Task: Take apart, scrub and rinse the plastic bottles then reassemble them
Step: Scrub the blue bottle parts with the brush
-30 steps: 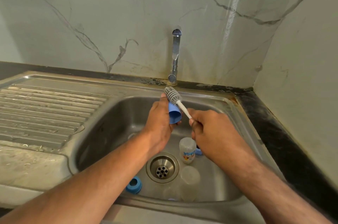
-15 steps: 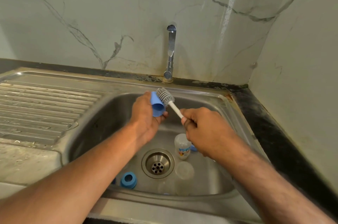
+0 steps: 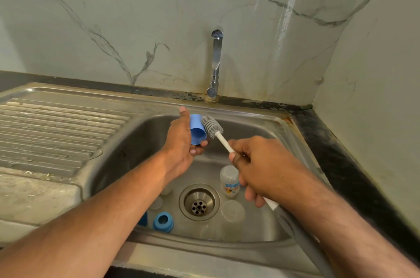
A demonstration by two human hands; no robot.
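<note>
A stainless-steel sink basin point(image 3: 118, 155) is set into a worn, pale-stained bench point(image 3: 27, 193), with a ribbed steel draining board point(image 3: 52, 132) on its left side and a dark stone strip point(image 3: 341, 152) running along its back and right edges. Behind the basin rise glossy pale marble-veined wall panels point(image 3: 136, 28) that meet in a corner to the right, and a slim chrome tap point(image 3: 215, 64) stands at the basin's rear edge amid rusty staining. Above the basin, the left hand point(image 3: 181, 143) holds a blue plastic bottle cap point(image 3: 197, 130), its fingers extended along the cap's far side and the thumb curled under it. Just right of the cap, the grey bristled head of a white-handled bottle brush point(image 3: 213, 127) touches the cap's side; the right hand point(image 3: 266, 168) grips the brush handle with its fingers curled round it, the handle's end poking out below the fist. On the basin floor, a round steel drain point(image 3: 199, 201) sits at the centre. Just right of the drain lies a small clear plastic bottle with a printed label point(image 3: 229, 181), and nearer the front wall a clear plastic cup-shaped part point(image 3: 232, 216). Left of the drain, by the front wall, rests a blue plastic screw ring point(image 3: 163, 221), with another blue piece point(image 3: 143, 218) partly hidden behind the left forearm.
</note>
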